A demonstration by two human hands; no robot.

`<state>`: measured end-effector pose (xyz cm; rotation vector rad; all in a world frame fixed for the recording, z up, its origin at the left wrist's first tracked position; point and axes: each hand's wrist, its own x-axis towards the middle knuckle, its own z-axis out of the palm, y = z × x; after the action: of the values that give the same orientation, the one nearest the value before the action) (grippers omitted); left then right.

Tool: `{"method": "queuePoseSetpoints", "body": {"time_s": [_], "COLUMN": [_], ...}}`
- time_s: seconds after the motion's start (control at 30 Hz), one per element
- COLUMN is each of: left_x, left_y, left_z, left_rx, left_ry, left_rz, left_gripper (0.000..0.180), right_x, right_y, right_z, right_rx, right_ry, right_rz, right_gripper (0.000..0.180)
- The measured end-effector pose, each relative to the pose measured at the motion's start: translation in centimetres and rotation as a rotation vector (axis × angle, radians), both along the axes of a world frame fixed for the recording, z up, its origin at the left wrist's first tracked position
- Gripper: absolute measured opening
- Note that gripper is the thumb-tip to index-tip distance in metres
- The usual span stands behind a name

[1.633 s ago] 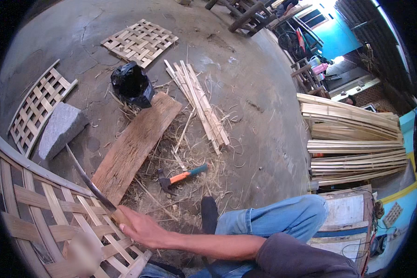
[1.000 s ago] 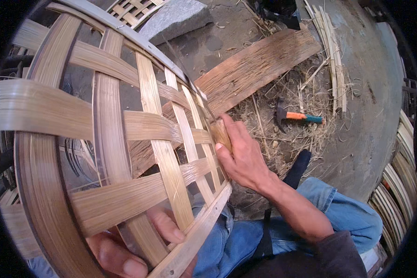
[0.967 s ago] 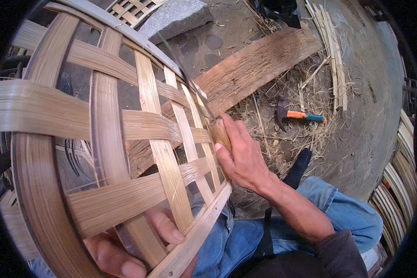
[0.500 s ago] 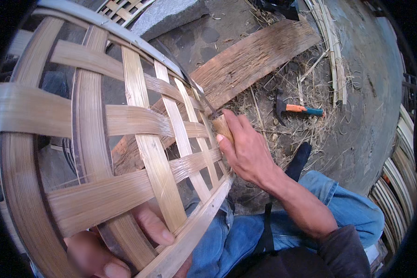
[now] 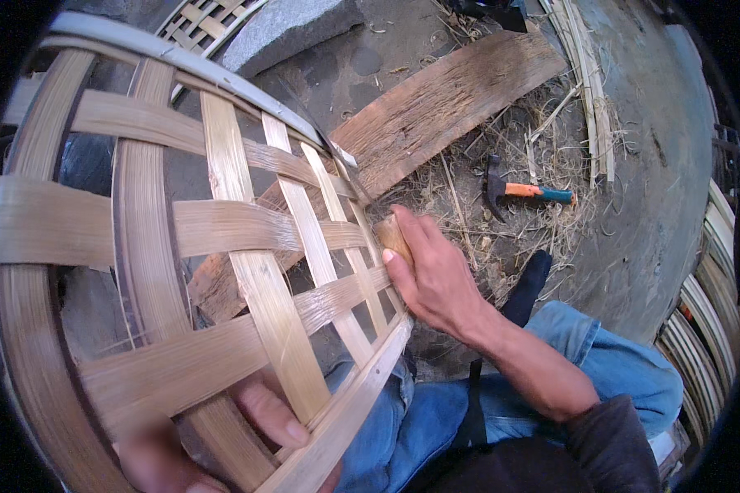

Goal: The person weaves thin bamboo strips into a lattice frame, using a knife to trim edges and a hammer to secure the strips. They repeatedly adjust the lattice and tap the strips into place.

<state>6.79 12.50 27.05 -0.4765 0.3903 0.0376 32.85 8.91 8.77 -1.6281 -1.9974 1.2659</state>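
A large woven panel of flat bamboo strips (image 5: 279, 316) with pale wooden rims stands tilted across the left side. At its lower rim my left hand (image 5: 271, 415) grips it, fingers curled round the strips and partly hidden behind them. My right hand (image 5: 440, 275) is closed round the wooden handle (image 5: 393, 237) of a knife, close against the panel's right end. The knife's long dark blade points up and away along that end, partly hidden by the strips and far rim.
A rough wooden plank (image 5: 452, 99) lies on the floor behind the panel. Right of my hand are a claw hammer (image 5: 522, 191) and scattered shavings (image 5: 567, 222). A grey stone block (image 5: 292, 33) and another woven piece (image 5: 201, 25) sit at the back. Long strips (image 5: 588, 90) lie far right.
The panel has shifted slightly left, and its far rim now sits lower in view. My right hand and the knife have moved slightly nearer; both hands keep their grips.
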Motion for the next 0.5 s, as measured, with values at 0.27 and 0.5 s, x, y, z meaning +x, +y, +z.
{"method": "queuePoseSetpoints", "body": {"time_s": [0.27,0.5], "left_x": [0.0,0.4], "left_y": [-0.2,0.4], "left_z": [0.4,1.7], "left_rx": [-0.017,0.033], "left_ry": [0.054,0.226], "left_rz": [-0.032,-0.029], "left_gripper": [0.039,0.042], "right_x": [-0.2,0.8], "right_y": [-0.2,0.2], "right_z": [0.8,0.0], "right_rx": [0.031,-0.024], "right_ry": [0.035,-0.075], "right_rz": [-0.001,0.002], "right_gripper": [0.052,0.055]}}
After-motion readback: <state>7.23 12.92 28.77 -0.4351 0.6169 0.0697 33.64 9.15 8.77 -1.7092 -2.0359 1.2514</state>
